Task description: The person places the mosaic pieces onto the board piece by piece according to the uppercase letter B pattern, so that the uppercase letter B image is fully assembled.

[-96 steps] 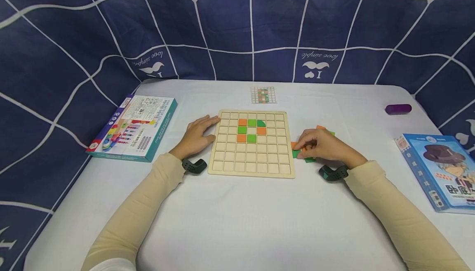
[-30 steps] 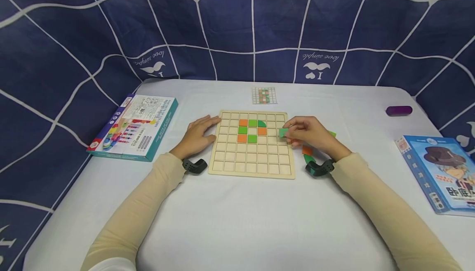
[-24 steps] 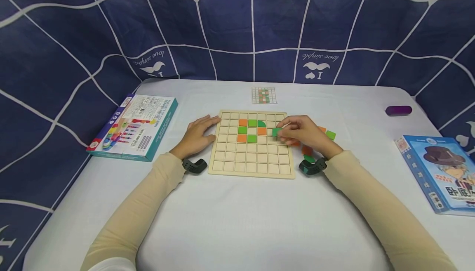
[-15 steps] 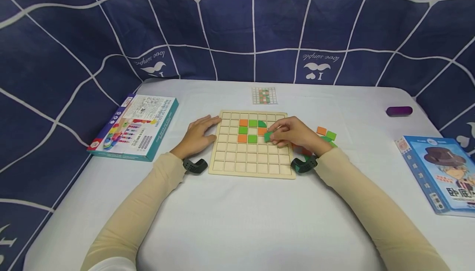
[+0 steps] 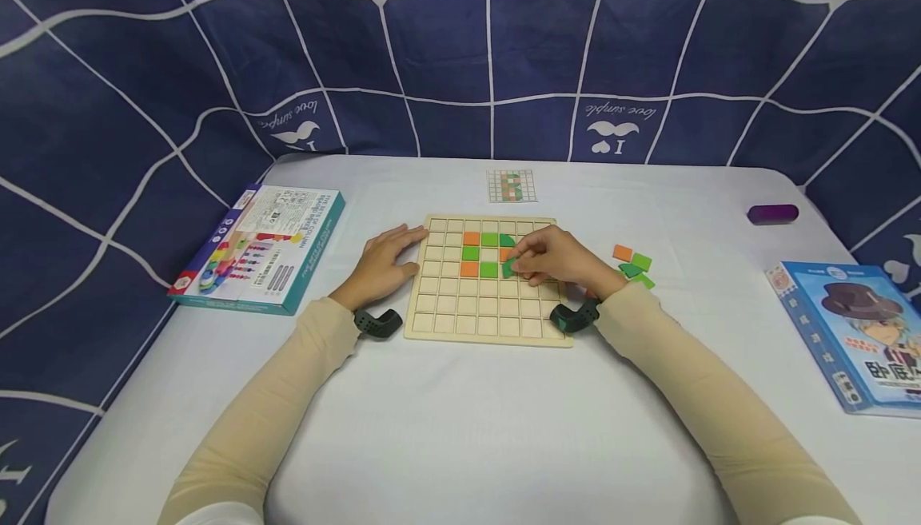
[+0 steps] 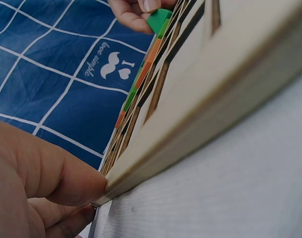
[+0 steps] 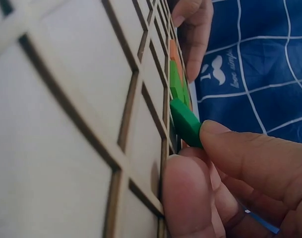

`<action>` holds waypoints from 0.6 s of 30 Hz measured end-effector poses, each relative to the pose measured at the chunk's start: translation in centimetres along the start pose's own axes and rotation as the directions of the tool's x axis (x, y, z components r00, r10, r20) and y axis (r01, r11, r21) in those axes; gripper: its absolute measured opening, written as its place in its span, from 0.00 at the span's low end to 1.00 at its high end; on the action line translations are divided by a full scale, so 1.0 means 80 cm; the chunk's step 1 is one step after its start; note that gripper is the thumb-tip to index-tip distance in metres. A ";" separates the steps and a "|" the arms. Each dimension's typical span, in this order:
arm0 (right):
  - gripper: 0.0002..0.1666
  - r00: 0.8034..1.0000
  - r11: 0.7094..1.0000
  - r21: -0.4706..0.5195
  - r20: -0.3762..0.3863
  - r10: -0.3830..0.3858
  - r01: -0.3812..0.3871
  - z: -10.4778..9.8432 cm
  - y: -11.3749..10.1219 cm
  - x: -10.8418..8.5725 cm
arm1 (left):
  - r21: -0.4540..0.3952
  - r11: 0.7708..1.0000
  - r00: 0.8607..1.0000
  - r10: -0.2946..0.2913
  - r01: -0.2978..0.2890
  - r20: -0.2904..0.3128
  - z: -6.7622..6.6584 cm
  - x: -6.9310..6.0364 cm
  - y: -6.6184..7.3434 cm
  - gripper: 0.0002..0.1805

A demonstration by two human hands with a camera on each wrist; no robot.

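A wooden grid board (image 5: 487, 325) lies on the white table, with several orange and green tiles set in its cells. My right hand (image 5: 560, 257) pinches a dark green tile (image 5: 508, 268) between thumb and fingers over the board. In the right wrist view that tile (image 7: 186, 122) is tilted beside the bright green tile (image 7: 176, 82); a rounded edge shows on it (image 6: 159, 20) in the left wrist view. My left hand (image 5: 381, 265) rests against the board's left edge, fingers extended and thumb touching the rim. The right fingers partly cover an orange tile (image 5: 504, 254).
A small grid pattern card (image 5: 512, 186) lies behind the board. Loose tiles, among them an orange one (image 5: 622, 253) and a green one (image 5: 641, 262), lie to the right. A toy box (image 5: 259, 249) stands left, a blue box (image 5: 852, 333) right, near a purple case (image 5: 773, 214).
My right hand has picked the dark green tile from the pile right of the board and carried it left over the grid. The left hand has stayed at the board's edge.
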State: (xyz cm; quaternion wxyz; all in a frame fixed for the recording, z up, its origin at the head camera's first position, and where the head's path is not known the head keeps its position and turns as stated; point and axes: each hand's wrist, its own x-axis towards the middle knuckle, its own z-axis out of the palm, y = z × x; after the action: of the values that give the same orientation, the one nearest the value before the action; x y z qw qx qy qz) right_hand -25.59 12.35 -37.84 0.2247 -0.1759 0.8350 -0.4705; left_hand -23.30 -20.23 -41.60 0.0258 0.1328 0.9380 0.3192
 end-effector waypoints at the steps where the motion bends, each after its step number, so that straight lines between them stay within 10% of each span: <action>1: 0.14 1.000 1.000 -0.011 -0.004 -0.002 0.002 0.001 0.000 0.000 | 0.000 1.000 1.000 0.000 0.000 0.001 0.000 0.000 0.000 0.37; 18: 0.09 0.998 0.990 -0.141 -0.043 -0.038 0.031 0.006 0.000 0.004 | -0.006 1.000 1.000 0.000 0.000 0.003 -0.001 -0.002 0.002 0.37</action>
State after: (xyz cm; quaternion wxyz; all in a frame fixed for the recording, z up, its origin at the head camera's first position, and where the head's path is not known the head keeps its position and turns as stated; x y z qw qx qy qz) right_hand -25.62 11.82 -38.11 0.1846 -0.1948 0.8677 -0.4184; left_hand -23.14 -20.18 -41.42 0.0274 0.1330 0.9371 0.3217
